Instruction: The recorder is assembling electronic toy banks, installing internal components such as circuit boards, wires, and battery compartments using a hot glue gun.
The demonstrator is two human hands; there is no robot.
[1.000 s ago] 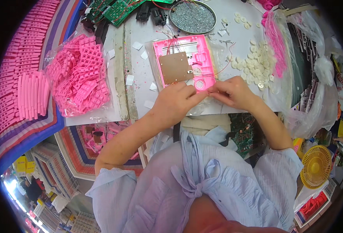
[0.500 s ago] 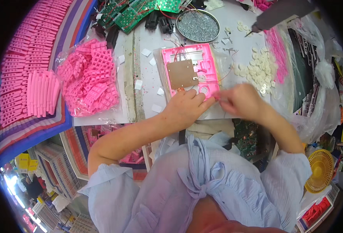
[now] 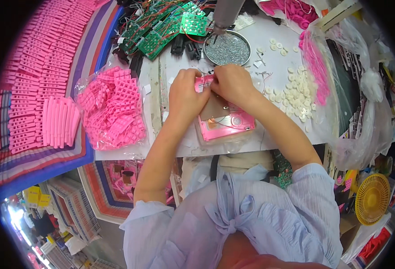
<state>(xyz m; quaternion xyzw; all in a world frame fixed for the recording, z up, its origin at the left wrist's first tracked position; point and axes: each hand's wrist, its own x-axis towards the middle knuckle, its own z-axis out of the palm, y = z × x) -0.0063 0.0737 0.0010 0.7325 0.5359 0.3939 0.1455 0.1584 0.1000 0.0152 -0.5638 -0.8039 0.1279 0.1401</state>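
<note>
A pink plastic housing [image 3: 228,132] lies on the white tabletop in front of me, on a clear plastic bag. Inside it sits a brown circuit board [image 3: 218,106], partly covered by my hands. My left hand [image 3: 185,95] grips the housing's far left edge, with thumb and fingers closed on it. At the far end of the housing my right hand [image 3: 234,84] is closed in a pinch; its fingertips hide what they hold. Just beyond my fingers is a round metal dish [image 3: 250,57] full of small screws. A hanging electric screwdriver [image 3: 225,17] points down over the dish.
Green circuit boards [image 3: 194,23] with wires are heaped at the back left. A bag of pink keypads [image 3: 112,110] lies left, beside a blue-edged tray of stacked pink parts [image 3: 56,67]. White discs [image 3: 298,92] and pink cords [image 3: 316,67] lie right. A yellow fan [image 3: 372,198] stands lower right.
Both hands have moved from the housing's near edge to its far end. The left hand now grips the far left edge. The screwdriver appears further left, over the screw dish.
</note>
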